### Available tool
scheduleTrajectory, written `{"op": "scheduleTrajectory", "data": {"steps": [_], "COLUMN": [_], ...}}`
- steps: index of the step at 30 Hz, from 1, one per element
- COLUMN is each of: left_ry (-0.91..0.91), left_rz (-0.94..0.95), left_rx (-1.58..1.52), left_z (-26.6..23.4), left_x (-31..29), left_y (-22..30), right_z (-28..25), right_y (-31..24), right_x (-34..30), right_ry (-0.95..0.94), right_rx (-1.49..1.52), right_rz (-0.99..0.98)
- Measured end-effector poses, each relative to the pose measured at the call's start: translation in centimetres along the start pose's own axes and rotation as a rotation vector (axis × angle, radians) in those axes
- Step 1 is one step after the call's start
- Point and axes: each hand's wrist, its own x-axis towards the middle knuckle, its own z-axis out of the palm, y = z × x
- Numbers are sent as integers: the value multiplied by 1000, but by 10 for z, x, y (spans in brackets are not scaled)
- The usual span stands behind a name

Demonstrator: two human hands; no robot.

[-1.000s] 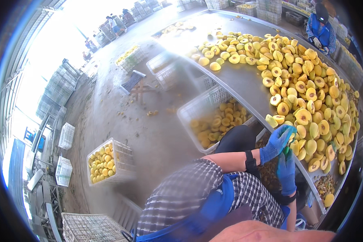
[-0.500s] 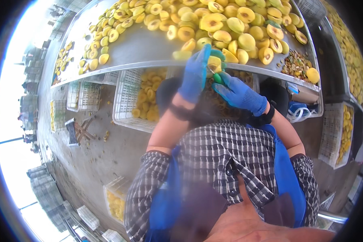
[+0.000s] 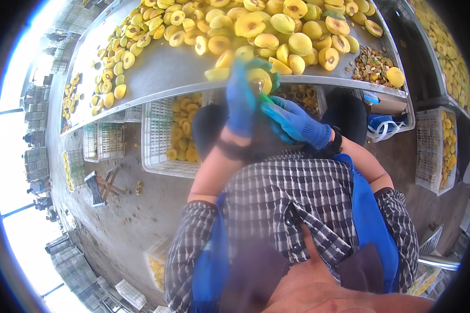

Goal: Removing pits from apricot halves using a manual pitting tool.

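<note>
My left hand [image 3: 239, 101], in a blue glove and slightly blurred, is wrapped round a yellow peach half [image 3: 262, 78] at the near edge of the metal table [image 3: 162, 62]. My right hand [image 3: 297, 121], also gloved in blue, grips a small green-handled pitting tool [image 3: 265, 98]. The tool's metal end touches the near side of the peach half and is partly hidden there. Just beyond my hands lies a large heap of halved peaches [image 3: 249, 24], many with brown hollows in their cut faces.
Peach pits [image 3: 372, 63] are piled at the table's right, beside a single peach half [image 3: 395, 77]. Beneath the near edge stands a white crate [image 3: 156, 135] of peach halves. Another filled crate [image 3: 428, 148] is at far right. A wooden folding stool [image 3: 105, 188] stands on the floor at left.
The whole view has shifted, so the table appears farther left. My right hand has turned, with its lower fingers now showing, and the tool still meets the peach half in my left hand.
</note>
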Motion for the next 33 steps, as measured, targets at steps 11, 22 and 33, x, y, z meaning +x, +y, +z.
{"op": "scheduleTrajectory", "data": {"steps": [11,22,33], "left_ry": [93,139,13], "left_rz": [519,392,332], "left_rx": [952,2262,908], "left_z": [-68,-160,-77], "left_x": [6,42,61], "left_y": [16,61,27], "right_z": [-43,-84,-55], "right_y": [6,29,-13], "right_x": [-19,-26,-37], "right_ry": [-250,216,152], "right_rx": [-241,-1448,-1026], "right_rz": [-139,-482,-508]}}
